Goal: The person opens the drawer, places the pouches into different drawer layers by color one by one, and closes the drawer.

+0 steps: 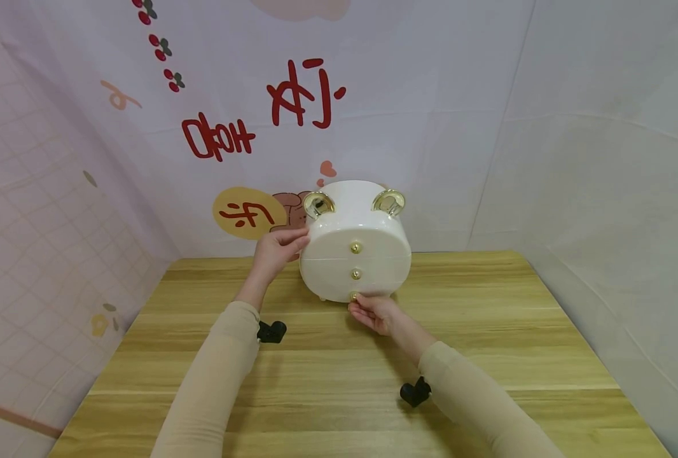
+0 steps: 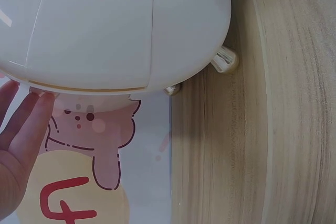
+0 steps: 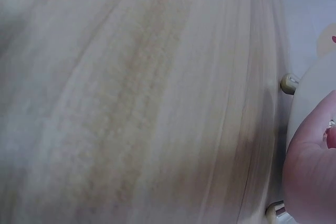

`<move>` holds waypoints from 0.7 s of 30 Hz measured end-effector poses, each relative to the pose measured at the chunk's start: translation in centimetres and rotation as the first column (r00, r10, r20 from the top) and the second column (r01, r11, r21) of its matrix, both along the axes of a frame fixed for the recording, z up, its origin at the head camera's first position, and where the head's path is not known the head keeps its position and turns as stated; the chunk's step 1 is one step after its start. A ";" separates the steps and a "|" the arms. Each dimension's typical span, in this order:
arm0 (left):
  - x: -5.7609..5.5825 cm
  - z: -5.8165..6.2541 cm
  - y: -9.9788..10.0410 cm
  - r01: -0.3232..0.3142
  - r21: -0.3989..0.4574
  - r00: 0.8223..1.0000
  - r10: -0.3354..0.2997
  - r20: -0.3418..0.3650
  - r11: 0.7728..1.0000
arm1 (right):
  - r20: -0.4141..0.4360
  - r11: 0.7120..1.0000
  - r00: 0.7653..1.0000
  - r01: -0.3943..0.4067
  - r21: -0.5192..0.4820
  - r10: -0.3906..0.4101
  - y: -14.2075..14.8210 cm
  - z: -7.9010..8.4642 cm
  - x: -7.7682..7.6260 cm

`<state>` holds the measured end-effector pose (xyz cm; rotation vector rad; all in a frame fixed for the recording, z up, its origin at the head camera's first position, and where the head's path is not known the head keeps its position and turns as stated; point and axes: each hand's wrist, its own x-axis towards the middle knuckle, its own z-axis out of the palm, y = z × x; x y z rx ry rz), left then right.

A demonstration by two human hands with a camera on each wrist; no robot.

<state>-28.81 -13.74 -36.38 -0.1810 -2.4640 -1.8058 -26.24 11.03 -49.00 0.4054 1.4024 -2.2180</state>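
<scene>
A glossy white rounded storage box (image 1: 327,277) with gold ear-shaped parts on top stands at the back of the table. Three gold knobs run down its front, among them an upper knob (image 1: 355,247) and a middle knob (image 1: 355,274). My right hand (image 1: 378,313) pinches the lowest knob (image 1: 353,296) between thumb and fingers. At the box's left side, my left hand (image 1: 276,253) rests its extended fingertips against the wall. The left wrist view shows those fingers (image 2: 34,124) along the side edge, plus a short gold foot (image 2: 226,60) under the box.
The wooden table (image 1: 327,381) reaches back to a printed cloth wall (image 1: 430,152) close behind the box. Cloth walls also rise at both sides. Black heart-shaped pieces (image 1: 272,331) hang at both wrists.
</scene>
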 end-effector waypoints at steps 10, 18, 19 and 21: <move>-0.1 -0.7 0.3 0.002 0.044 0.999 -0.001 -0.041 0.999 | -0.071 0.997 0.994 -0.076 0.031 0.078 2.5 0.1 0.9; 0.1 -2.0 0.3 -0.051 -0.003 0.985 0.050 -0.164 0.999 | -0.222 0.978 0.954 -0.185 0.094 0.202 6.4 1.5 2.7; 0.2 -2.2 0.2 -0.057 -0.004 0.983 0.055 -0.175 0.998 | -0.245 0.975 0.946 -0.194 0.107 0.215 6.8 1.7 2.9; 0.6 -2.6 0.0 -0.066 0.002 0.983 0.066 -0.170 0.998 | -0.296 0.970 0.926 -0.202 0.132 0.233 7.9 2.1 3.2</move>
